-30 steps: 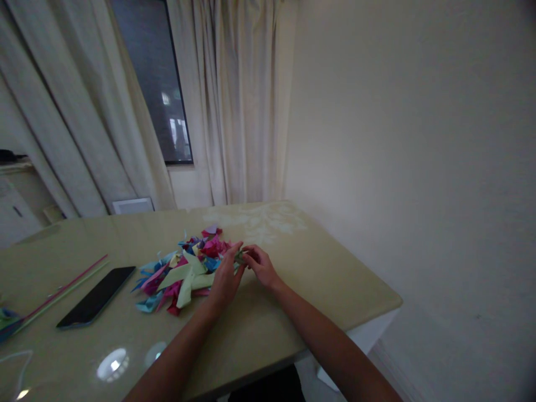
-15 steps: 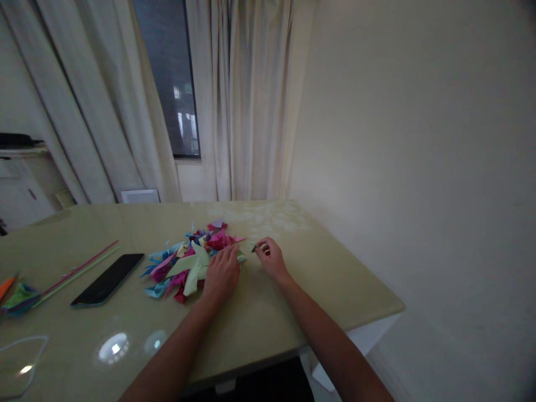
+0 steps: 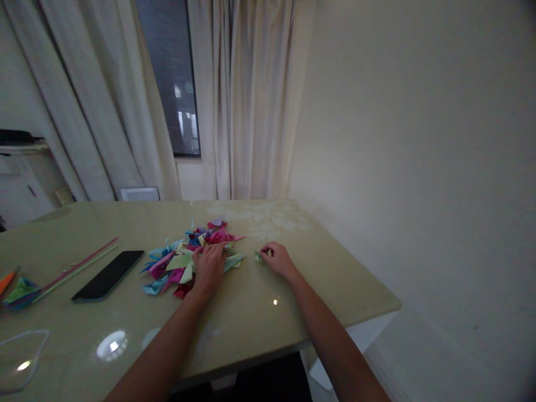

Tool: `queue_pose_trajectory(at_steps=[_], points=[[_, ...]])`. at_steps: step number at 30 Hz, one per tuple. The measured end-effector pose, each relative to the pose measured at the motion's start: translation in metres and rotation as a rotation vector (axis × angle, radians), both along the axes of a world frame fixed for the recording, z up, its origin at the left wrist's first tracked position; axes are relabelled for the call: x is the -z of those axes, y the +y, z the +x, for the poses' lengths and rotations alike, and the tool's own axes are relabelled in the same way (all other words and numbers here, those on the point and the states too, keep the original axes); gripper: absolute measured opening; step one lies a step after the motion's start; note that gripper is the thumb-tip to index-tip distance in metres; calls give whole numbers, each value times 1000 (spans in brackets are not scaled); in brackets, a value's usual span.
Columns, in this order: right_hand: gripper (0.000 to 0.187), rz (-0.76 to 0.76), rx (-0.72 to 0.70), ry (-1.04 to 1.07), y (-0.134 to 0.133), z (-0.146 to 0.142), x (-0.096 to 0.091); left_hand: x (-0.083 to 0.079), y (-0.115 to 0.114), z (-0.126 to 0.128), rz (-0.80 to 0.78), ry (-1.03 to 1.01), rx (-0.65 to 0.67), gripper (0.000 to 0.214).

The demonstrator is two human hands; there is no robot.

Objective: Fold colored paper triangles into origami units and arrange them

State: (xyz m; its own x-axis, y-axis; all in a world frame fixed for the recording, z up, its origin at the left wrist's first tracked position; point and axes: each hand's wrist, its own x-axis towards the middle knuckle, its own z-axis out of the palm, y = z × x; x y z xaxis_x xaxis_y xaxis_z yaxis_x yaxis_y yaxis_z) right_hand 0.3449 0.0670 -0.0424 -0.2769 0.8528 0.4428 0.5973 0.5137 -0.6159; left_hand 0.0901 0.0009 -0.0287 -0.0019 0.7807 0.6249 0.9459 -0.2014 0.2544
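Observation:
A heap of folded coloured paper pieces point(image 3: 184, 257), pink, blue, green and purple, lies on the beige table point(image 3: 259, 318). My left hand point(image 3: 208, 269) rests palm down on the right side of the heap, its fingers spread over the papers. My right hand point(image 3: 278, 258) sits on the table to the right of the heap, its fingers curled in a pinch on a small green folded paper point(image 3: 258, 255) that touches the tabletop.
A black phone point(image 3: 108, 274) lies left of the heap, beside a pink and a green straw point(image 3: 79, 264). More coloured paper point(image 3: 19, 291) sits at the far left edge. Curtains and a dark window stand behind; a wall is to the right.
My hands have parted: the right one has drawn the small green paper out of the heap to the right and down to the table, and the left has settled flat onto the heap.

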Motion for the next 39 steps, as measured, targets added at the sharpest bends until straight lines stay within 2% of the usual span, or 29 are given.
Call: queue_pose_trajectory(at_steps=[4,8,11,13,16,20,22,25,29,32,35,37,39], points=[[11,53,-20,-10,-8,-2,-11,2,0,3,119,-65,45,31],[31,106,-115,178,-22,-11,-26,5,0,11,222,49,204,31],[46,67,-295,244,-31,-22,-31,7,-3,19,299,157,331,35],[48,18,-402,272,-35,-26,-32,5,-6,23,354,167,370,37],[55,-65,-449,393,-37,-28,-32,0,-11,25,414,108,368,35],[43,-185,-432,525,-34,-28,-32,-5,-16,25,459,27,411,40],[43,-235,-447,541,-33,-28,-31,-7,-18,26,467,-30,441,48],[41,-237,-446,505,-32,-29,-28,-6,-18,29,444,-100,454,59],[39,-187,-433,465,-29,-30,-24,-1,-15,30,361,-148,435,60],[37,-128,-307,491,-18,-24,-22,4,-12,27,209,-124,299,57],[34,-7,-1,534,-2,-5,-20,8,-12,23,29,59,130,49],[30,52,184,483,8,11,-16,9,-14,20,-55,163,80,44],[26,60,297,402,16,26,-10,10,-15,19,-102,211,67,37]])
